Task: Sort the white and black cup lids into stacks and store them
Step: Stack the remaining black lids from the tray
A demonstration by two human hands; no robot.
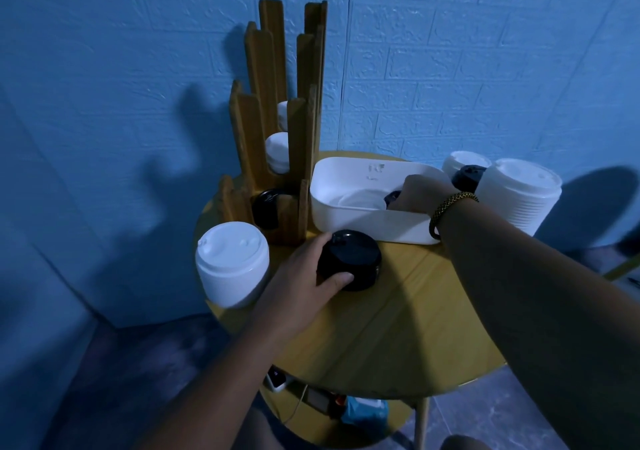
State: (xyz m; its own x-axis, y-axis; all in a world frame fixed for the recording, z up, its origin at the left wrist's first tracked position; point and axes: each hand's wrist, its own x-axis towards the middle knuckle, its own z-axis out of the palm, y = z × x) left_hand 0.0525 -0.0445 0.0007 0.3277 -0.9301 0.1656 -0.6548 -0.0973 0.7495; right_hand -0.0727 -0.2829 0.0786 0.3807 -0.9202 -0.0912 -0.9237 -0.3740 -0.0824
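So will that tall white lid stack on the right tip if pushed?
Probably light: the tall stack of white plastic cup lids shows thin nested ribs. Pushed high, it might tip or shear apart, being loose pieces. It seems to stand near the round yellow table's edge, so lids could fall off.

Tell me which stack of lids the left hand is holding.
The black stack before the white bin; the left hand grips it. The left white stack and right white stack go unheld.
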